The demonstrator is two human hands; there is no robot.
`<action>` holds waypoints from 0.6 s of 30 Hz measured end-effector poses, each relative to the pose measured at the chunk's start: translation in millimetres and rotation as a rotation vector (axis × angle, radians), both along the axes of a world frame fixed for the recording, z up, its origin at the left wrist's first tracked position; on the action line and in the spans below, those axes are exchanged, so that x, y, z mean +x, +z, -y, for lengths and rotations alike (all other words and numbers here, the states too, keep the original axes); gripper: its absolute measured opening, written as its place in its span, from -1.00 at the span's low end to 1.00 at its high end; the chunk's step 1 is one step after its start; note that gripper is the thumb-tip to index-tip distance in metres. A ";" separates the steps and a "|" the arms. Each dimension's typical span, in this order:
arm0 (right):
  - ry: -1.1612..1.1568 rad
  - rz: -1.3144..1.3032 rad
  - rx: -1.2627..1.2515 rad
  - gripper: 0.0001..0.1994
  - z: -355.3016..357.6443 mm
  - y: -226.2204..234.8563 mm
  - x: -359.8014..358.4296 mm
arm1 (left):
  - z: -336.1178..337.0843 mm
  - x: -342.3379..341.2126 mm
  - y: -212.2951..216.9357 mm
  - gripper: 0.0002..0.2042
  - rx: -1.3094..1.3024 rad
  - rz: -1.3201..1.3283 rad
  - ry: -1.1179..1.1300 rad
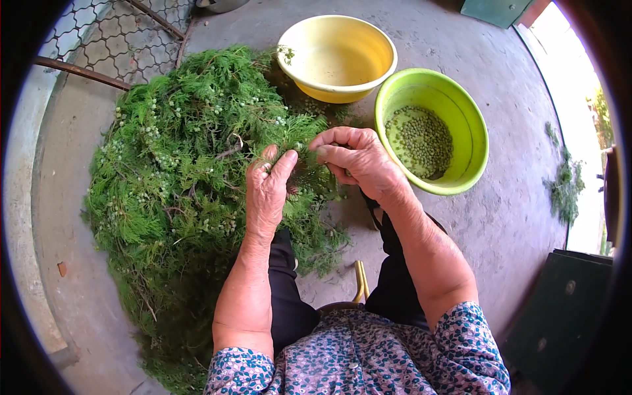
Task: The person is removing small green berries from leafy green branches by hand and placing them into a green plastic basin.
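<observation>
A large heap of green conifer branches [178,158] with pale green cones lies on the floor to my left and in front of me. My left hand [268,184] is closed on a leafy conifer sprig [296,155] at the heap's right edge, with thumb and fingers around it. Facing it from the right, my right hand [355,158] has thumb and fingertips pinched together beside the sprig; what they hold, if anything, is too small to make out. Just right of that hand, a lime green basin [469,112] holds many small round green cones [420,139] at its bottom.
Beyond my hands stands a yellow basin [375,49] with a bit of greenery on its rim. A wire mesh panel [125,36] is at the far left. Loose sprigs [565,187] lie by the right edge, near a dark green panel [559,316]. Grey concrete floor [507,224] surrounds everything.
</observation>
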State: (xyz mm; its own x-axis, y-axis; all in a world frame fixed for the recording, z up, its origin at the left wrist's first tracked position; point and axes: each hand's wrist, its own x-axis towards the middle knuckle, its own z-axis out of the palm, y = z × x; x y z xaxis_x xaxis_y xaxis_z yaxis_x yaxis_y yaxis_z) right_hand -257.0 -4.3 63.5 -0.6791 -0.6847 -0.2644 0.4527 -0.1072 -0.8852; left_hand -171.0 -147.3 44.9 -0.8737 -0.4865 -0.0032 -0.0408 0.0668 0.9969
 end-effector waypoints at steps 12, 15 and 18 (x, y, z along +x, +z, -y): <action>-0.072 -0.350 0.209 -0.87 10.5 -11.4 3.8 | -4.0 1.5 0.3 -0.82 -0.217 0.001 -0.094; -0.046 -0.123 0.101 -0.89 10.8 -6.4 6.4 | -5.1 3.9 4.4 -0.87 0.000 0.004 -0.066; -0.057 0.170 -0.066 -0.92 7.3 -10.8 5.8 | -6.8 5.1 15.9 -0.92 0.304 0.076 0.041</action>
